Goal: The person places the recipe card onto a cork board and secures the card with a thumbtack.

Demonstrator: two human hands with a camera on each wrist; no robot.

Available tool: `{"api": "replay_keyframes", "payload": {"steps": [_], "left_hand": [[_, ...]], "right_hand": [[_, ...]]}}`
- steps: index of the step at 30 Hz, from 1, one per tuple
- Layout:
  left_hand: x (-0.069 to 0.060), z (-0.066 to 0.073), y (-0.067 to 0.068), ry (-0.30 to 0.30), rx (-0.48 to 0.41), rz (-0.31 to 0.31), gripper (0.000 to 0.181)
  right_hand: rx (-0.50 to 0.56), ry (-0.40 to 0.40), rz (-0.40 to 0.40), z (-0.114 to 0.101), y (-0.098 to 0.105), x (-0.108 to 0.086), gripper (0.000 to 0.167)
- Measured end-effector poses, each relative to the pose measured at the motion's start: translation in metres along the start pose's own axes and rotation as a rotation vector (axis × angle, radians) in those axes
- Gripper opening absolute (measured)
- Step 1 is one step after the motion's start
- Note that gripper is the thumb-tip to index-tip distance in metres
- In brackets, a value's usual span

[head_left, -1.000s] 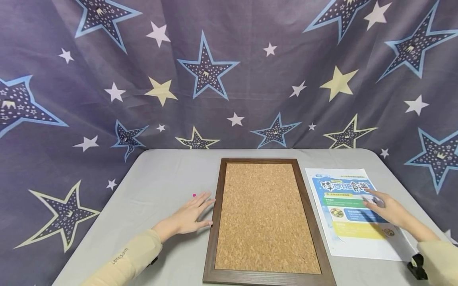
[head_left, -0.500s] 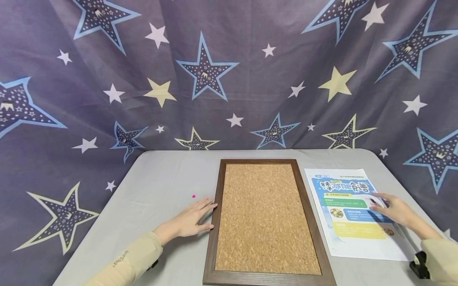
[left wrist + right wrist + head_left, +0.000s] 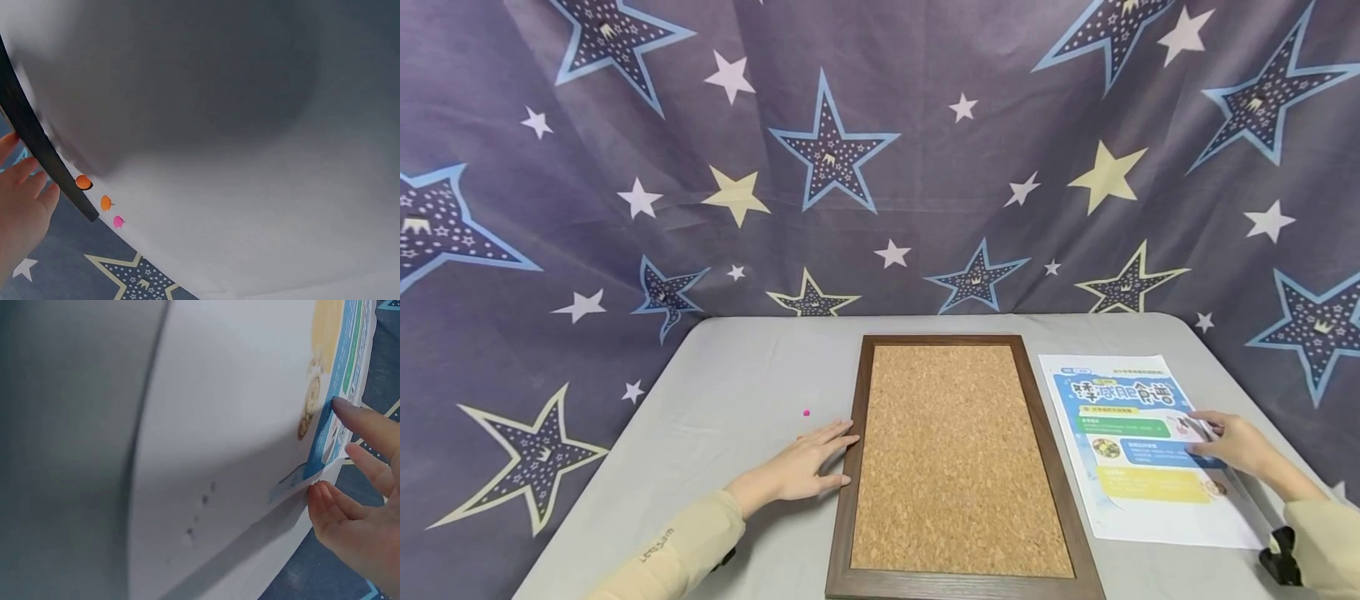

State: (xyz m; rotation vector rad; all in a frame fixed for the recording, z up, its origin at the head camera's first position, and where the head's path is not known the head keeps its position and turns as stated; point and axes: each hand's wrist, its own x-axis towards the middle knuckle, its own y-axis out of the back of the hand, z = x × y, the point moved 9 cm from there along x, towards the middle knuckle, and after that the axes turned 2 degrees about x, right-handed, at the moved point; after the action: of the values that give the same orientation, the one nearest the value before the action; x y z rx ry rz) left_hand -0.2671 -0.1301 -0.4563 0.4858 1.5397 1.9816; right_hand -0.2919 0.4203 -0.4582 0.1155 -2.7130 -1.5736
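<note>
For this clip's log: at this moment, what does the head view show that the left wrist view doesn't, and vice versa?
Only the head view: the printed poster, the right hand at its right side, and the cork panel laid out plainly.

Only the left wrist view: two orange pins near the frame's edge.

Both: the left hand at the wooden frame, which the wrist view catches only as a dark strip; a pink pin, just a dot from the head; the grey table; and the star-patterned cloth.
</note>
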Motion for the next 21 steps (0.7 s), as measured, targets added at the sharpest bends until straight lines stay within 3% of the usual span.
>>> {"api": "replay_keyframes", "payload": {"steps": [21], "left_hand": [[0.004, 0.001, 0.001, 0.026, -0.041, 0.014, 0.058]], "right_hand": [[0.069, -0.083, -0.035, 0.017, -0.005, 0.006, 0.072]]}}
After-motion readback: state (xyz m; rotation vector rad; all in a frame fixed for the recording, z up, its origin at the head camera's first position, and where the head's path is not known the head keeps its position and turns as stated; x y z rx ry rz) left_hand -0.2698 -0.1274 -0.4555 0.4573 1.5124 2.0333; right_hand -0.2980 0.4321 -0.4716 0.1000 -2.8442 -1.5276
